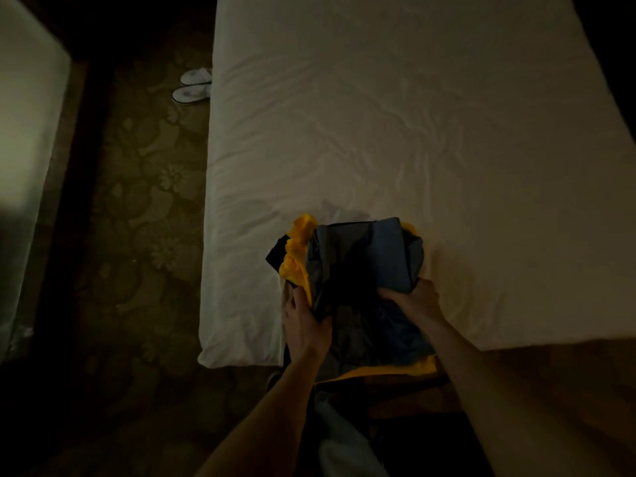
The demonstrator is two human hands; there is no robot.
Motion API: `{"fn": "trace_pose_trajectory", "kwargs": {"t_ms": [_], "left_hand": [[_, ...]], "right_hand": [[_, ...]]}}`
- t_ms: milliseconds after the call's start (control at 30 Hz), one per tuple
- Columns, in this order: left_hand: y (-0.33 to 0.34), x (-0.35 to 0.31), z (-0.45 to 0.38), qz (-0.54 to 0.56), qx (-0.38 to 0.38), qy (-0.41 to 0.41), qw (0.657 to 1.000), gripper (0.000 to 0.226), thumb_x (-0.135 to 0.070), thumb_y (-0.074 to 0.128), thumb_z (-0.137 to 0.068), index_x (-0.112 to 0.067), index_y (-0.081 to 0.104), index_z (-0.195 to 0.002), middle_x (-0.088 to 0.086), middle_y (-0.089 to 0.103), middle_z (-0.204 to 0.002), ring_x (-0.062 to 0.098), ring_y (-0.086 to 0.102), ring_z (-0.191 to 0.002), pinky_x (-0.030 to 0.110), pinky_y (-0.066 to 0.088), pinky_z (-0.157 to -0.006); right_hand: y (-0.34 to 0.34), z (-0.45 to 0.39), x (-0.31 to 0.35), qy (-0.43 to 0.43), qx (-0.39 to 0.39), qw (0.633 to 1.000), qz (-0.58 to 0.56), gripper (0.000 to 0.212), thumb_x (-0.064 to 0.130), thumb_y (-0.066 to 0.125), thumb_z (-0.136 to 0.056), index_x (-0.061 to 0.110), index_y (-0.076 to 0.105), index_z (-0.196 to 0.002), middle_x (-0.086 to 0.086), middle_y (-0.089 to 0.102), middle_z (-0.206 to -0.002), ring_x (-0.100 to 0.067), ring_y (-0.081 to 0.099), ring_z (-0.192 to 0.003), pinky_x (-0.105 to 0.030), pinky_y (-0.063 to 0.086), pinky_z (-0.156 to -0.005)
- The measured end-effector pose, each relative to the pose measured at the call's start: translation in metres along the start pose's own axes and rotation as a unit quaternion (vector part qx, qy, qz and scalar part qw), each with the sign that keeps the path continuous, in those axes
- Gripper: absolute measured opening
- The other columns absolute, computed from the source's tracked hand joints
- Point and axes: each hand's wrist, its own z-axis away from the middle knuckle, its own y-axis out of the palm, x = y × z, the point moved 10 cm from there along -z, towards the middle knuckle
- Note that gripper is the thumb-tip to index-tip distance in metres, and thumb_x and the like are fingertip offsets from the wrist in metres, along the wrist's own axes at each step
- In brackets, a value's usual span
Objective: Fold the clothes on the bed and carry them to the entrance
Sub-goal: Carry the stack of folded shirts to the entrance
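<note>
Dim room, white-sheeted bed [395,132]: our left hand [304,325] and right hand [418,299] clasp the stacked grey, yellow and black clothes [358,263] from both sides.

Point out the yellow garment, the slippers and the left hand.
yellow garment [296,256], head view: bunched edge left of the pile.
slippers [191,93], head view: nearer slipper's top.
left hand [303,325], head view: back of hand.

Room dimly lit. White-sheeted bed [395,132], sheet creased. Dark floral-patterned carpet [137,208] to its left. Pair of white slippers [192,86] on carpet, just beside bed edge. Second pale mattress [24,149] at far left.
</note>
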Motion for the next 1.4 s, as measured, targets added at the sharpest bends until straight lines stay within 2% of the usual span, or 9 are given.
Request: {"fn": "trace_pose_trajectory", "kwargs": {"t_ms": [200, 300, 433, 600, 767, 933, 1033, 1133, 1400], "left_hand": [[0.004, -0.024, 0.014, -0.045, -0.002, 0.077, 0.996, 0.021, -0.031, 0.052, -0.077, -0.019, 0.037, -0.087, 0.001, 0.044, -0.089, 0.031, 0.049, -0.084, 0.033, 0.030, -0.061], [0.007, -0.021, 0.014, 0.071, 0.017, 0.028, 0.997, 0.047, -0.026, 0.071, -0.072, -0.020, 0.048, -0.112, -0.010, 0.052, -0.107, 0.022, 0.056, -0.099, 0.030, 0.040, -0.069], [0.004, -0.007, -0.001, 0.219, 0.020, -0.042, 0.975, 0.083, -0.030, 0.078, -0.054, -0.019, 0.046, -0.130, -0.024, 0.054, -0.113, -0.013, 0.056, -0.096, 0.005, 0.044, -0.072], [0.012, 0.005, -0.008, 0.196, 0.041, -0.036, 0.979, 0.053, -0.046, 0.057, -0.057, -0.012, 0.064, -0.097, -0.003, 0.068, -0.089, 0.016, 0.067, -0.084, 0.033, 0.052, -0.066], [0.016, 0.008, 0.001, 0.217, 0.101, -0.040, 0.970, 0.072, -0.045, 0.063, -0.071, -0.027, 0.045, -0.139, -0.010, 0.057, -0.128, 0.016, 0.058, -0.117, 0.042, 0.051, -0.093], [0.011, 0.023, -0.005, 0.235, 0.103, -0.062, 0.964, 0.073, -0.051, 0.067, -0.073, -0.056, 0.034, -0.138, -0.019, 0.045, -0.142, 0.013, 0.049, -0.129, 0.048, 0.049, -0.098], [0.007, 0.012, -0.005, 0.257, 0.095, -0.062, 0.960, 0.070, -0.053, 0.074, -0.059, -0.062, 0.043, -0.122, -0.037, 0.056, -0.119, -0.011, 0.057, -0.107, 0.024, 0.051, -0.084], [0.011, 0.028, -0.015, 0.233, 0.077, -0.058, 0.968, 0.097, -0.056, 0.084, -0.053, -0.052, 0.037, -0.137, -0.016, 0.053, -0.136, 0.012, 0.054, -0.124, 0.044, 0.049, -0.097], [-0.011, 0.014, 0.005, 0.315, 0.126, -0.202, 0.919, 0.068, -0.016, 0.082, -0.055, -0.002, 0.063, -0.118, 0.015, 0.070, -0.105, 0.027, 0.068, -0.082, 0.030, 0.059, -0.062]], "right_hand": [[0.012, 0.009, 0.002, -0.050, -0.040, 0.997, 0.038, 0.031, 0.016, 0.078, -0.077, 0.013, 0.056, -0.099, 0.001, 0.061, -0.085, -0.019, 0.061, -0.079, -0.017, 0.043, -0.059], [0.010, 0.009, 0.001, -0.057, -0.068, 0.995, 0.052, 0.034, 0.019, 0.076, -0.082, 0.012, 0.056, -0.108, 0.002, 0.059, -0.092, -0.023, 0.061, -0.083, -0.013, 0.043, -0.060], [-0.011, -0.003, -0.022, 0.062, -0.122, 0.990, 0.027, 0.095, 0.027, 0.085, -0.071, 0.004, 0.030, -0.144, -0.021, 0.040, -0.142, -0.040, 0.048, -0.122, -0.041, 0.047, -0.092], [0.006, -0.002, -0.002, -0.002, -0.075, 0.989, 0.128, 0.023, 0.037, 0.064, -0.084, 0.019, 0.061, -0.098, -0.012, 0.066, -0.103, -0.026, 0.057, -0.083, -0.033, 0.049, -0.073], [0.031, 0.021, 0.009, -0.106, -0.054, 0.959, 0.258, 0.059, 0.048, 0.059, -0.076, 0.023, 0.049, -0.129, -0.010, 0.039, -0.133, -0.038, 0.029, -0.128, -0.056, 0.031, -0.103], [0.051, 0.025, 0.005, -0.138, 0.042, 0.975, 0.167, 0.075, 0.042, 0.055, -0.075, 0.028, 0.034, -0.145, -0.005, 0.018, -0.157, -0.038, 0.035, -0.135, -0.048, 0.045, -0.101], [0.034, 0.014, 0.001, -0.097, 0.006, 0.987, 0.129, 0.069, 0.012, 0.065, -0.081, 0.019, 0.036, -0.143, -0.008, 0.044, -0.142, -0.029, 0.057, -0.111, -0.025, 0.050, -0.076], [0.020, 0.009, 0.000, -0.072, -0.017, 0.994, 0.077, 0.056, 0.007, 0.063, -0.085, 0.019, 0.040, -0.134, -0.002, 0.062, -0.106, -0.005, 0.055, -0.069, -0.015, 0.041, -0.053], [-0.024, 0.025, 0.022, -0.047, -0.018, 0.996, -0.078, 0.040, -0.008, 0.065, -0.080, 0.008, 0.056, -0.115, -0.002, 0.062, -0.094, -0.027, 0.061, -0.096, -0.021, 0.046, -0.062]]}}
